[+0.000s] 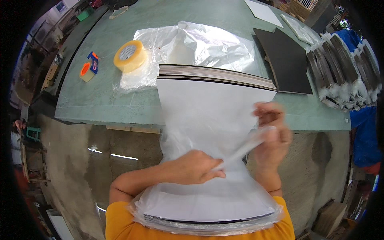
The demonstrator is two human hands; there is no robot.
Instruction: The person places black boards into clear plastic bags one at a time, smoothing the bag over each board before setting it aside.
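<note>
A thick stack of flat sheets (208, 94), white on top with dark and pale layered edges, leans from the table edge toward my body. Its near part sits inside a clear plastic bag (172, 200). My left hand (198, 166) lies over the middle of the stack, its fingers closed on a gathered fold of the bag. That fold stretches as a twisted strip up to my right hand (274, 134), which is raised at the stack's right side. My right hand is blurred by motion, but its thumb and fingers close round the strip's end.
On the green table (92, 108) lie a large tape roll (130, 56), a small tape dispenser (90, 68) and crumpled clear plastic bags (218, 44). Dark boards (286, 60) rest at right, beside plastic-wrapped bundles (342, 72). A white sheet (264, 12) lies at the far edge.
</note>
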